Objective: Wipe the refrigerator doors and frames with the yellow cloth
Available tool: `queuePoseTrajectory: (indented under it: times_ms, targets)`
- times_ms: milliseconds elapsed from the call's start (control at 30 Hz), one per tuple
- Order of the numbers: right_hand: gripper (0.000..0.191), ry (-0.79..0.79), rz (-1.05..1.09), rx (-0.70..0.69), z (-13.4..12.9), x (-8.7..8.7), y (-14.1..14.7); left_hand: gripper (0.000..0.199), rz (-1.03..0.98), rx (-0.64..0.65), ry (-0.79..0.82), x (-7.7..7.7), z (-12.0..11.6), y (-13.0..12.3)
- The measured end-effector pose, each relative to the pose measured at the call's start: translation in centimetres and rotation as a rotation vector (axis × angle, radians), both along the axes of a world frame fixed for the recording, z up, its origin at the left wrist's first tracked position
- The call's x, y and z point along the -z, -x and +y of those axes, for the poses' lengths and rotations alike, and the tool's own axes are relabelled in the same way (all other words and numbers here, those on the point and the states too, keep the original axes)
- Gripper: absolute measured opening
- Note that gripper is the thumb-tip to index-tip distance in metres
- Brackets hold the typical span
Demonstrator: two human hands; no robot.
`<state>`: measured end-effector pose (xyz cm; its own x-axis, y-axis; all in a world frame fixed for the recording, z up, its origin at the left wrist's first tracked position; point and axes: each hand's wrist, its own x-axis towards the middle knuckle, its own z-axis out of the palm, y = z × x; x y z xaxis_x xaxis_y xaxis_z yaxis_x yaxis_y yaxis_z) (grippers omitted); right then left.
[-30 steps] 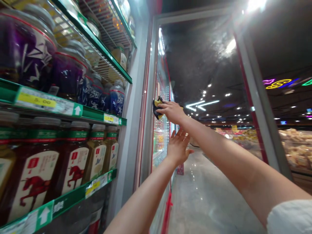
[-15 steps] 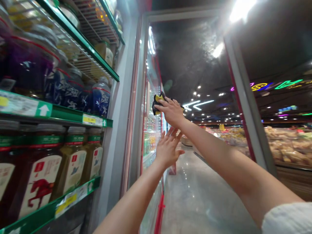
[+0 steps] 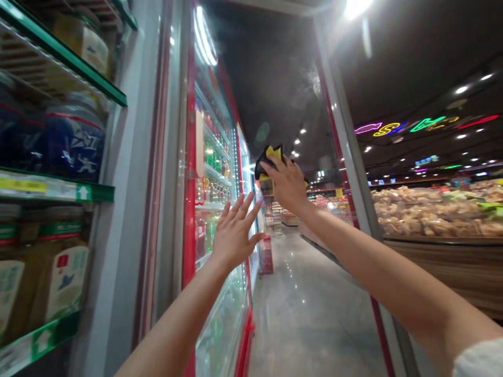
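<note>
right hand (image 3: 290, 186) clamped on black-and-yellow cloth (image 3: 274, 152), seemingly pressed to glass door (image 3: 271, 89), where sliding calls for even pressure; left hand (image 3: 234, 238) spread.

The cloth (image 3: 275, 153) is yellow and black. On the shelf, a dark blue bottle (image 3: 76, 140) bears white figures and a red ring; the shelf strip (image 3: 102, 192) is green, its arrow white. The bin (image 3: 444, 268) shows brown wood grain, the floor (image 3: 302, 319) plain grey, the sleeve (image 3: 479, 358) white.
</note>
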<state>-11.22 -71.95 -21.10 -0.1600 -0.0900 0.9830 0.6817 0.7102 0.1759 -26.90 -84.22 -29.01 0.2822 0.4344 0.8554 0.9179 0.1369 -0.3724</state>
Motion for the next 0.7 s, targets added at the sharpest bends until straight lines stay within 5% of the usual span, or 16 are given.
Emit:
queuePoseTrajectory:
  times_ms: [133, 300, 567, 700]
  targets:
    - [0.055, 0.099, 0.19, 0.014, 2.5, -4.0, 0.1, 0.073, -0.045, 0.025, -0.05, -0.9, 1.8, -1.3]
    - [0.058, 0.144, 0.162, 0.031, 5.7, -7.5, 0.2, 0.088, -0.018, 0.059, 0.021, -5.8, 5.5, -2.8]
    - [0.066, 0.279, 0.24, 0.01, 10.9, -5.0, -2.7, 0.089, 0.07, 0.063, 0.183, -13.0, 7.6, -2.3]
    - [0.063, 0.242, 0.032, -0.021, 11.8, -8.8, -3.7, 0.079, 0.158, 0.092, 0.291, -15.3, 7.9, -2.2]
